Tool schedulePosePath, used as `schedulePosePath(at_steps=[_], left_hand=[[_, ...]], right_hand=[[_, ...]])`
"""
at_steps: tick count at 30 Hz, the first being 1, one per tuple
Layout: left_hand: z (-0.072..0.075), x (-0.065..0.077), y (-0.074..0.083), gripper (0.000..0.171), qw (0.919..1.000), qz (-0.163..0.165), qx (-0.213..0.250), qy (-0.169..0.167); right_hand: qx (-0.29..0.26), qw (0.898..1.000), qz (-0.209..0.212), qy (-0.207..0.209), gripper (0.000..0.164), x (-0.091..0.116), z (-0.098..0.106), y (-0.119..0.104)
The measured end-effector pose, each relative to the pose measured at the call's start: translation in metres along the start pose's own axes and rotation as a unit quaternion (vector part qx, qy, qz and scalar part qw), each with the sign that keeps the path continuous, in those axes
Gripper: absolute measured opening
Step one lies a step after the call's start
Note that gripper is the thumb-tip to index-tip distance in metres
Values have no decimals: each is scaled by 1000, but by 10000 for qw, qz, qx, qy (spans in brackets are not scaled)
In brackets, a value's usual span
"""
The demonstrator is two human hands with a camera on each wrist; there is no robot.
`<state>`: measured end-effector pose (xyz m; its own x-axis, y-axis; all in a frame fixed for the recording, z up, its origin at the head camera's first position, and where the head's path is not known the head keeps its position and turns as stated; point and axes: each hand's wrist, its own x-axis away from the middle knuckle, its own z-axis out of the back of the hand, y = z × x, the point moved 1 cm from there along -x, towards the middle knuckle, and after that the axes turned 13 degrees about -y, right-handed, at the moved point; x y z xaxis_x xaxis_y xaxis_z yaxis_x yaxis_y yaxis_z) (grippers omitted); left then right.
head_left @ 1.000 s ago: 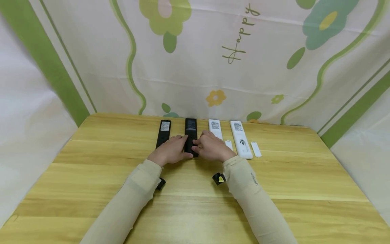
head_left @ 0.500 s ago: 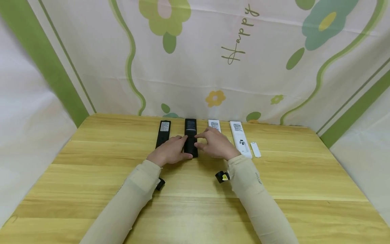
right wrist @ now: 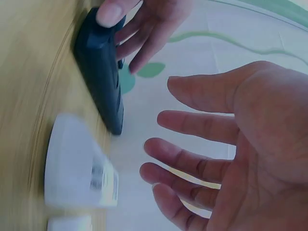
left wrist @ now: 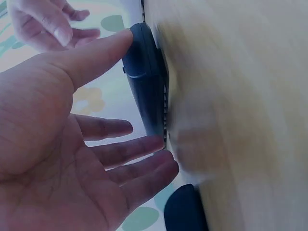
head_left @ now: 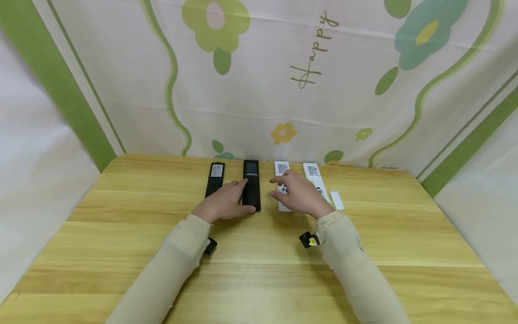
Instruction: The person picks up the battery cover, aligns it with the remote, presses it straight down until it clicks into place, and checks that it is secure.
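Note:
A black remote control (head_left: 252, 191) lies back side up near the table's far edge. My left hand (head_left: 222, 201) rests against it, thumb on its near end and index fingertip at its left side; the fingers are fairly straight in the left wrist view. My right hand (head_left: 301, 193) hovers over a white remote control (head_left: 282, 168), fingers spread and slightly bent, with nothing between them in the right wrist view. A second white remote control (head_left: 312, 172) is partly hidden behind this hand. Another black remote control (head_left: 216, 177) lies left, its near part covered by my left hand.
A white battery cover (head_left: 337, 200) lies right of the second white remote. The wooden table (head_left: 259, 279) ends at a flowered cloth backdrop (head_left: 243, 99). A dark strap-like piece (head_left: 309, 240) sits at my right wrist, another (head_left: 210, 246) at the left.
My right hand has drawn away from the black remote and moved right, over the white one, its fingers opening out. My left hand has stayed at the black remote.

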<state>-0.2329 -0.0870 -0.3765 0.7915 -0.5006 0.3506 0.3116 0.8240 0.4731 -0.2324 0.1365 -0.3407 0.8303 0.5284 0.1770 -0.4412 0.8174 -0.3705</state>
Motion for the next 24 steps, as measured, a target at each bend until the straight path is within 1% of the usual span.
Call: schedulePosePath(at_steps=[3, 5, 7, 10, 13, 15, 17, 19, 24], left_hand=[[2, 2, 5, 88, 9998, 36, -128, 172], [2, 3, 11, 84, 9991, 9, -312, 301], [1, 5, 18, 80, 9978, -68, -511, 426], [-2, 6, 30, 76, 9945, -278, -822, 587], [-6, 2, 42, 74, 9903, -446, -1087, 742], [-10, -3, 50, 73, 9875, -524, -1226, 835], [-13, -10, 59, 74, 9860, -536, -1323, 861], [-17, -16, 67, 75, 9863, -495, -1348, 815], [-28, -29, 80, 76, 9884, -265, -1366, 614]], right_hand=[[7, 9999, 27, 102, 38, 8, 3, 9], [10, 9999, 32, 151, 36, 12, 5, 15], [20, 9998, 55, 180, 35, 16, 7, 20], [33, 9998, 17, 195, 33, 22, 9, 28], [-21, 9998, -105, 158, 34, 26, 12, 35], [-70, 9997, -220, 112, 35, 29, 15, 39], [-74, 9996, -269, 55, 36, 30, 17, 44], [-50, 9996, -280, -5, 37, 30, 19, 48], [2, 9997, -221, -104, 37, 30, 20, 56]])
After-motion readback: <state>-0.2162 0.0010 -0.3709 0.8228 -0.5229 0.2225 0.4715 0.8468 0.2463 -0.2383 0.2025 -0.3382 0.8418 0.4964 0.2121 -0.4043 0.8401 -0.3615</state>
